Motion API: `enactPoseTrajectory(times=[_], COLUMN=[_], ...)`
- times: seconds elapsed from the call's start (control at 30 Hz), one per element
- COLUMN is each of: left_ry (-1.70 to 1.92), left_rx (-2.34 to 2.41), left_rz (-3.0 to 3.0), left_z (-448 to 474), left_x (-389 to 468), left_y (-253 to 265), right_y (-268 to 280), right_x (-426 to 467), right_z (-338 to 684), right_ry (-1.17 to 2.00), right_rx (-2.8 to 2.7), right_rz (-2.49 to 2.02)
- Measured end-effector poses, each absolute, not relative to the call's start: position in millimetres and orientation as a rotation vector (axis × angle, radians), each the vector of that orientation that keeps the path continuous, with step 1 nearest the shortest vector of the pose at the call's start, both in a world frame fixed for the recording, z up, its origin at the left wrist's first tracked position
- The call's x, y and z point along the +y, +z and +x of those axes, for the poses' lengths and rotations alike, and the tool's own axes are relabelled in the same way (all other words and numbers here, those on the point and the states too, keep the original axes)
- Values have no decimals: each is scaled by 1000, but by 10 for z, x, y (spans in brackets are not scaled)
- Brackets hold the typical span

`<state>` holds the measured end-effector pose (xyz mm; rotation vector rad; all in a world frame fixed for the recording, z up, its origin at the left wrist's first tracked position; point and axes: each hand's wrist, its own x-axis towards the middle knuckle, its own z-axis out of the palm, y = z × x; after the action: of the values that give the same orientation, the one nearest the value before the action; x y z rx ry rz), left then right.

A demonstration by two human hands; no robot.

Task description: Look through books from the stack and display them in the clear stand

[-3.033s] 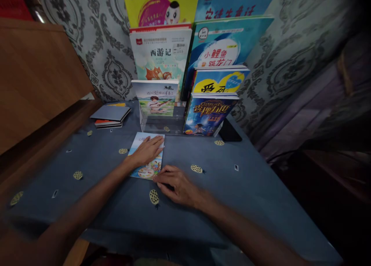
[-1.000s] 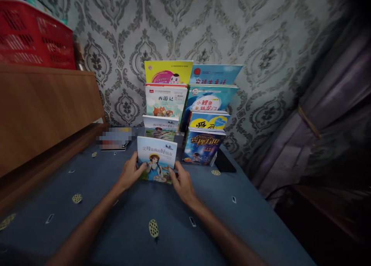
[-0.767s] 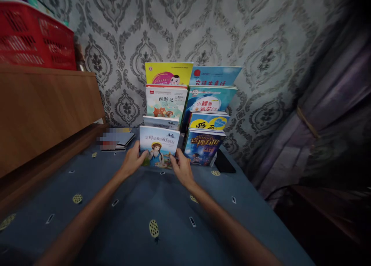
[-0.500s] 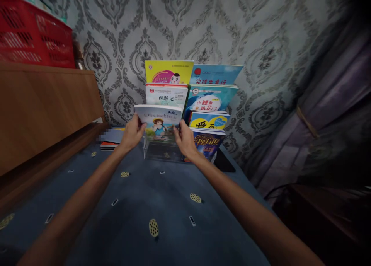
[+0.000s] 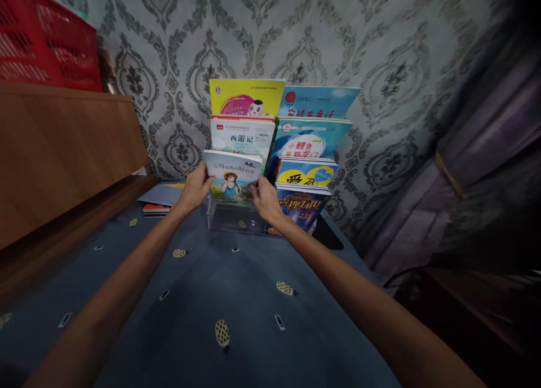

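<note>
Between my two hands is a book with a girl in a hat on its cover, tilted back a little. My left hand is closed on its left edge, and my right hand grips its right edge. The book stands at a tiered clear book rack, in front of a white book and a yellow book. Beside it, the rack's right column bears a purple-blue book, a yellow-and-blue book, a teal book and a light blue book.
Dark blue cloth with a pineapple pattern covers the surface. Several flat books lie to the left of the rack. A wooden cabinet with a red basket on top stands at left. A dark flat object lies right of the rack, near a curtain.
The held book has straightened and shifted slightly, its left edge moving right; its title is now sharper. Both hands keep their grip. The camera view has shifted a little.
</note>
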<state>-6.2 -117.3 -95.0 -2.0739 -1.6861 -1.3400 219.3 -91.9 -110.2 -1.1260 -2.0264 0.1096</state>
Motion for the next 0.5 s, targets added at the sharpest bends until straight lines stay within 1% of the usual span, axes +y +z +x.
enactPoseTrajectory(times=[0.17, 0.37, 0.5], left_ry=[-1286, -1185, -1117], left_rx=[-1787, -1889, -1896], left_rz=[-2060, -2026, -1977], left_z=[-18, 25, 7], left_x=[-1110, -1024, -944], left_y=[-1035, -1135, -1141], right_y=[-1080, -1047, -1011], right_x=[-954, -959, -946], right_z=[2111, 2069, 2042], right_ry=[103, 167, 133], right_rx=[-2001, -1989, -2001], right_rz=[-1437, -1548, -1595])
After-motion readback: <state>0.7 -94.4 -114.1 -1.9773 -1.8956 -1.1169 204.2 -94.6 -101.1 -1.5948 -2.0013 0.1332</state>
